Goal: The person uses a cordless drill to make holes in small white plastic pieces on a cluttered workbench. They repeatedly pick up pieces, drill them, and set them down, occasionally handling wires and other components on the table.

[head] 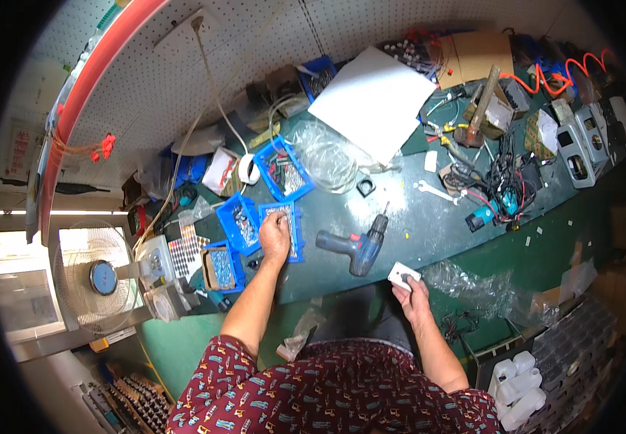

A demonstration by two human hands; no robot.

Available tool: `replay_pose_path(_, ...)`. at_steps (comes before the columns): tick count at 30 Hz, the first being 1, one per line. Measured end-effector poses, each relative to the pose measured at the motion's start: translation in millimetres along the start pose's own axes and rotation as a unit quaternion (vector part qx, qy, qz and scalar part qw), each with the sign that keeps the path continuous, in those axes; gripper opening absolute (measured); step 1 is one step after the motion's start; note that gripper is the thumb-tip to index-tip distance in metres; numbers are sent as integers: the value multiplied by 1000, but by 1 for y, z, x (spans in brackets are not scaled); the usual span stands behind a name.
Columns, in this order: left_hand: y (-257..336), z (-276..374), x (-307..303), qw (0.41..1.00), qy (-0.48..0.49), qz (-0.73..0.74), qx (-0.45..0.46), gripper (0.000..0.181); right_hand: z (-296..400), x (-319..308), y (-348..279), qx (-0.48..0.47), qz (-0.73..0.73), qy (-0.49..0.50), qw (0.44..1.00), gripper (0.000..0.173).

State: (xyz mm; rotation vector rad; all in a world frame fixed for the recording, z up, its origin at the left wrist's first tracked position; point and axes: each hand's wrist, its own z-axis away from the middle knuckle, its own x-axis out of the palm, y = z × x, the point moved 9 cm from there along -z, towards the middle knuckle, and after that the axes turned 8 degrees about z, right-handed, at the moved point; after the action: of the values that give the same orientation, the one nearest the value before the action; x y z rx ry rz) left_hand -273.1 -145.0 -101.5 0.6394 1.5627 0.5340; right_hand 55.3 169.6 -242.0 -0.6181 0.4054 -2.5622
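Note:
My left hand [274,238] is over a blue plastic bin [296,238] of small metal parts, its fingers bent down at the contents; whether they pinch a part is hidden. Past the bench's front edge, my right hand [413,300] grips a small white plate [403,275] with a dark part on it. Between the hands a blue cordless drill [362,247] lies on the green bench top, its bit pointing away from me. More blue bins with small hardware [239,222] [283,169] [222,268] stand around my left hand.
A black square part [365,187] and a wrench [437,191] lie beyond the drill. A hammer [476,116], tangled cables [503,173] and a teal power tool [481,215] are at right. A fan [103,276] stands at left. Clear tubing [324,163] is coiled behind.

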Motion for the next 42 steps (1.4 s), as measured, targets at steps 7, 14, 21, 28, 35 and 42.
replay_pose_path(7, 54, -95, 45, 969, -100, -167, 154, 14, -6, -5, -1, -20, 87, 26, 996, 28)
replay_pose_path(14, -1, -133, 107, 942, -210, -251, 68, 25, 3, 8, -11, -20, 168, 45, 985, 32)
replay_pose_path(21, 23, -135, 83, 956, -179, -167, 163, 19, -4, 2, -1, -47, 92, 19, 994, 35)
replay_pose_path(28, 107, -39, 55, 979, -129, 140, 76, 15, 6, 1, -4, -76, 75, 29, 994, 42)
replay_pose_path(35, 155, 157, 148, 886, -361, 283, -62, 11, 7, -13, 13, -94, 26, 23, 995, 36)
replay_pose_path(42, 141, 222, 219, 870, -436, 217, -80, 9, 5, -14, 12, -73, 70, 20, 995, 34)
